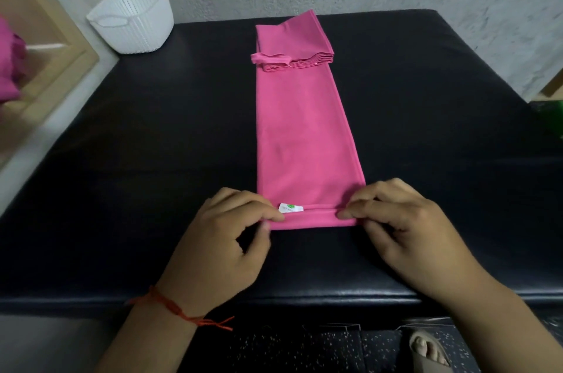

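A long pink cloth (304, 135), folded into a narrow strip, lies lengthwise on the black padded table (152, 159). Its near end is turned over in a small fold, with a white tag (291, 207) showing just behind it. My left hand (225, 238) pinches the left corner of that fold. My right hand (405, 229) pinches the right corner. At the strip's far end rests a stack of folded pink cloths (292, 43).
A white plastic basket (134, 17) stands at the table's far left corner, by the grey wall. More pink fabric (9, 68) shows at the left edge near a wooden frame. My sandalled foot (426, 348) is on the floor below.
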Demonstrator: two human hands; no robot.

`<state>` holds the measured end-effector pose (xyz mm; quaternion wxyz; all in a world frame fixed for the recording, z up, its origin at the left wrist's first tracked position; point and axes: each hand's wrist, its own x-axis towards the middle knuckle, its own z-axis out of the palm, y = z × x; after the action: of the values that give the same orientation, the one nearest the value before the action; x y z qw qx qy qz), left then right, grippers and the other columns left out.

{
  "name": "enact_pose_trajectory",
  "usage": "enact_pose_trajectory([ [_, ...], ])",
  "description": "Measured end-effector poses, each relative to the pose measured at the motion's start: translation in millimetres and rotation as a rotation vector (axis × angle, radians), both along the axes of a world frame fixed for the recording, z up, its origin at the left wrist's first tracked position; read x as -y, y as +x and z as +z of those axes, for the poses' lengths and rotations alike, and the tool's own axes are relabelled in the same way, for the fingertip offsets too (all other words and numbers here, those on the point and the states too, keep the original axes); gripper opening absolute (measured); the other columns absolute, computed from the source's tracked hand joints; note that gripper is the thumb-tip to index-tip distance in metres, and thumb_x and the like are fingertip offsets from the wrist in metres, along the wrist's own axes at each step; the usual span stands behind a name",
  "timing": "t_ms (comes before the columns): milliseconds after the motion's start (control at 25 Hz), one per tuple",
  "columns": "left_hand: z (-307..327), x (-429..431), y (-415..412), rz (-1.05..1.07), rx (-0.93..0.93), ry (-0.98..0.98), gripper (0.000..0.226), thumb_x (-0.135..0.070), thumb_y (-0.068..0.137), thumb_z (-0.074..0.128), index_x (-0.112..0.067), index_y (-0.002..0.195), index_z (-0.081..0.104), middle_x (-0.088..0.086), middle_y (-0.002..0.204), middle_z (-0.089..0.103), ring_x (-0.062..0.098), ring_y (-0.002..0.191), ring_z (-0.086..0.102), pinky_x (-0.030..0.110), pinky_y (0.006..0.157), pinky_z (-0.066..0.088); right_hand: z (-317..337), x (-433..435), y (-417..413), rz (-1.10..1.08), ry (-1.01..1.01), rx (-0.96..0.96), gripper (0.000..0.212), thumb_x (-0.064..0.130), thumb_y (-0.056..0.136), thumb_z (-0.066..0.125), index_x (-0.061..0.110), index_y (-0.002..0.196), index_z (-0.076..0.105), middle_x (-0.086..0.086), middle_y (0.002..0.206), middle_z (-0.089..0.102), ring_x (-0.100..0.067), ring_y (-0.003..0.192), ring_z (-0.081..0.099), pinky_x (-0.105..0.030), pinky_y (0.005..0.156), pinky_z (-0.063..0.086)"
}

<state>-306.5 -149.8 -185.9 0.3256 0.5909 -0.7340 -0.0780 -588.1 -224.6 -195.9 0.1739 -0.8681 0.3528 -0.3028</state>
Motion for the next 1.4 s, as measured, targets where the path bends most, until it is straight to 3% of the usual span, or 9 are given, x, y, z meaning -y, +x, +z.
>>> enact_pose_trajectory([
  [80, 0.7, -1.5, 0.1, -0.001, 0.032, 0.017, 0.013, -0.03, 0.09, 0.075, -0.031, 0.102, 0.074, -0.024, 0.105, 0.063, 0.008, 0.106, 0.059, 0.038, 0.091, 0.05, 4.4, -1.5, -0.6, 0.01, 0.061, -0.02, 0.025, 0.016, 0.089, 0.081, 0.032, 0.109, 0.079, 0.019, 0.112, 0.067, -0.016, 0.109, 0.062, -0.026, 0.092, 0.05],
  [200, -4.1, 1.9, 0.1, 0.041, 0.008, 0.011, 0.013, -0.034, 0.089, 0.078, -0.03, 0.101, 0.076, -0.023, 0.102, 0.062, 0.009, 0.104, 0.058, 0.032, 0.092, 0.049, 4.3, -0.9, 0.8, -0.002, 0.069, -0.067, 0.024, 0.035, 0.089, 0.082, 0.036, 0.112, 0.075, 0.023, 0.114, 0.064, -0.013, 0.11, 0.06, -0.025, 0.092, 0.049],
  [400, -5.0, 3.9, -4.0, 0.17, -0.045, 0.031, 0.015, -0.046, 0.095, 0.067, -0.033, 0.097, 0.075, -0.021, 0.097, 0.061, 0.008, 0.1, 0.055, 0.017, 0.089, 0.042, -1.6, 0.4, 3.2, -0.063, 0.047, -0.023, 0.023, 0.034, 0.1, 0.07, 0.031, 0.122, 0.076, 0.022, 0.114, 0.066, -0.012, 0.11, 0.062, -0.029, 0.095, 0.052],
  [600, -7.5, 8.5, -2.2, 0.172, -0.088, 0.064, 0.015, -0.047, 0.099, 0.063, -0.036, 0.095, 0.073, -0.022, 0.092, 0.064, 0.008, 0.091, 0.056, 0.038, 0.084, 0.049, -0.8, 1.7, 5.1, -0.085, 0.084, 0.029, 0.022, 0.031, 0.103, 0.066, 0.032, 0.122, 0.077, 0.021, 0.108, 0.07, -0.013, 0.103, 0.065, -0.035, 0.091, 0.054],
  [720, -6.7, 10.8, -4.7, 0.22, -0.193, 0.105, 0.013, -0.049, 0.096, 0.065, -0.036, 0.095, 0.065, -0.018, 0.087, 0.063, 0.008, 0.086, 0.057, 0.038, 0.078, 0.051, 3.1, -2.3, 6.4, -0.131, 0.148, 0.096, 0.014, 0.032, 0.1, 0.069, 0.034, 0.113, 0.074, 0.02, 0.102, 0.071, -0.012, 0.098, 0.067, -0.029, 0.085, 0.053],
  [880, -7.4, 10.7, -11.9, 0.251, -0.119, 0.036, 0.006, -0.032, 0.098, 0.066, -0.035, 0.103, 0.062, -0.02, 0.1, 0.057, 0.007, 0.095, 0.052, 0.039, 0.083, 0.05, 3.1, -1.8, 8.2, -0.204, 0.078, 0.082, 0.012, 0.017, 0.098, 0.072, 0.028, 0.102, 0.067, 0.016, 0.102, 0.061, -0.012, 0.095, 0.064, -0.024, 0.079, 0.049],
  [1080, -6.3, 8.4, -12.0, 0.181, 0.002, -0.014, 0.027, -0.008, 0.097, 0.061, -0.031, 0.1, 0.075, -0.02, 0.106, 0.057, 0.013, 0.103, 0.052, 0.038, 0.087, 0.049, -3.2, 0.2, 6.1, -0.183, -0.028, 0.027, 0.021, 0.011, 0.096, 0.071, 0.026, 0.11, 0.076, 0.016, 0.11, 0.062, -0.014, 0.1, 0.058, -0.022, 0.089, 0.046],
  [1280, -2.5, 2.6, 2.7, 0.1, 0.084, 0.073, 0.028, -0.042, 0.089, 0.065, -0.04, 0.116, 0.07, -0.025, 0.115, 0.053, 0.009, 0.113, 0.048, 0.039, 0.096, 0.049, -2.1, 0.4, 0.2, -0.142, 0.035, -0.027, 0.028, 0.028, 0.093, 0.076, 0.033, 0.12, 0.075, 0.023, 0.117, 0.061, -0.011, 0.109, 0.058, -0.02, 0.096, 0.045],
  [1400, -5.6, 7.9, 5.9, 0.132, 0.031, 0.094, 0.023, -0.046, 0.098, 0.064, -0.042, 0.119, 0.071, -0.027, 0.114, 0.057, 0.006, 0.113, 0.051, 0.038, 0.098, 0.048, -3.9, 3.3, 1.3, -0.173, 0.058, -0.039, 0.028, 0.037, 0.095, 0.075, 0.036, 0.123, 0.074, 0.025, 0.117, 0.062, -0.01, 0.108, 0.058, -0.024, 0.095, 0.048],
])
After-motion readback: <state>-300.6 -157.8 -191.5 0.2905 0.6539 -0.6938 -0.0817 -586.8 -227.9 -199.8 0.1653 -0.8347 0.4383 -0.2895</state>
